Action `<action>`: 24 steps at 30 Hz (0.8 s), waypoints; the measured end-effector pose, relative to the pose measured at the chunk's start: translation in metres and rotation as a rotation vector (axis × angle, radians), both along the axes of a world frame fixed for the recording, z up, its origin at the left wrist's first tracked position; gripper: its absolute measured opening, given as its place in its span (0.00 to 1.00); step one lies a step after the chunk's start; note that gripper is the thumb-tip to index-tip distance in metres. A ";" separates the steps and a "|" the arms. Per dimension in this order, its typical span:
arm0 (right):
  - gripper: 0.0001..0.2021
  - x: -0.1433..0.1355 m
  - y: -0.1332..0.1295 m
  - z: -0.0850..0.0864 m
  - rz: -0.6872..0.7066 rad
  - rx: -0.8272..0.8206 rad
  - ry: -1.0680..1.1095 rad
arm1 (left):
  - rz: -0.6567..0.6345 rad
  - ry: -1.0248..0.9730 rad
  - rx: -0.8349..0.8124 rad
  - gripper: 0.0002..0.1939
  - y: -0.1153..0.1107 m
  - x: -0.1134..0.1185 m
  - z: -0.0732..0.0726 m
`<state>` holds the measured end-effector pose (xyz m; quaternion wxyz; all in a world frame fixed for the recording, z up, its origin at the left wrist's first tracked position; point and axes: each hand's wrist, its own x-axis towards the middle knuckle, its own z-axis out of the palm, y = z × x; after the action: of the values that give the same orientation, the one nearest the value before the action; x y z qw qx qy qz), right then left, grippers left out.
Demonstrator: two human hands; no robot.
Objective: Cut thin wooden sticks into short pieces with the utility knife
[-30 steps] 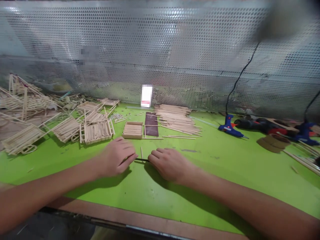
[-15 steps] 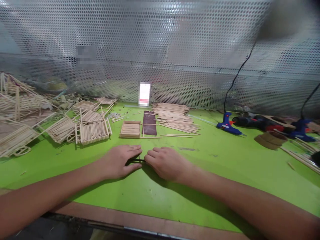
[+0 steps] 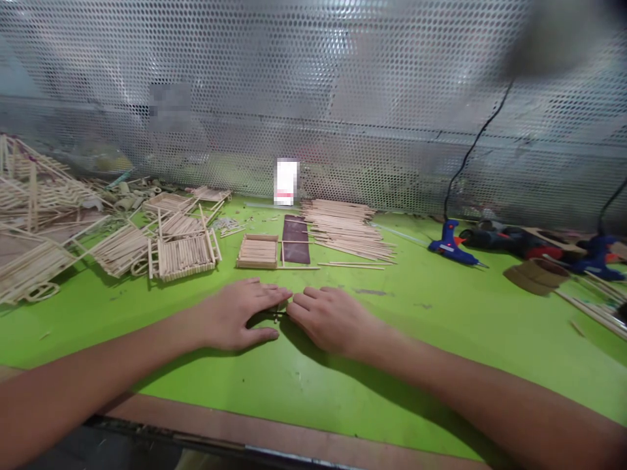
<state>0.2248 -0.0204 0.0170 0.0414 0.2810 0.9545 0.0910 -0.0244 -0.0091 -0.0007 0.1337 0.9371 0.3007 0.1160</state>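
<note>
My left hand [image 3: 241,313] lies low over the green table, fingers stretched forward and thumb spread apart. To its right, my right hand [image 3: 334,320] is closed with its fingers curled, knuckles up. A thin dark rod-like piece [image 3: 277,313] shows in the gap between the hands, its right end going under my right fingers. Most of it is hidden, so its kind cannot be made out. Just beyond the hands sits a small tray made of thin wooden sticks [image 3: 258,251].
Stick-built carts [image 3: 186,256] crowd the left. Behind my hands lie a dark brown strip [image 3: 296,251] and a pile of thin sticks [image 3: 345,225]. A blue glue gun [image 3: 453,247] with a cord stands right, near a brown ring-shaped piece [image 3: 535,277]. Perforated sheeting [image 3: 313,98] closes off the back.
My left fingers have stretched further right, towards my right hand, and the thumb has spread away from them. Less of the dark piece shows. The view has shifted slightly.
</note>
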 end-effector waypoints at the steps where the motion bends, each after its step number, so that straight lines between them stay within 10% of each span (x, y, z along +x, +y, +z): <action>1: 0.09 0.001 0.000 0.000 -0.002 0.000 0.000 | 0.012 0.018 -0.012 0.36 0.000 0.000 0.001; 24: 0.07 0.009 0.007 -0.001 0.062 0.032 -0.001 | -0.033 0.103 -0.117 0.37 0.012 -0.012 0.012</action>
<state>0.2337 -0.0137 0.0156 0.0343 0.2517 0.9612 0.1078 -0.0361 0.0028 0.0116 0.1743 0.9373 0.2982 0.0476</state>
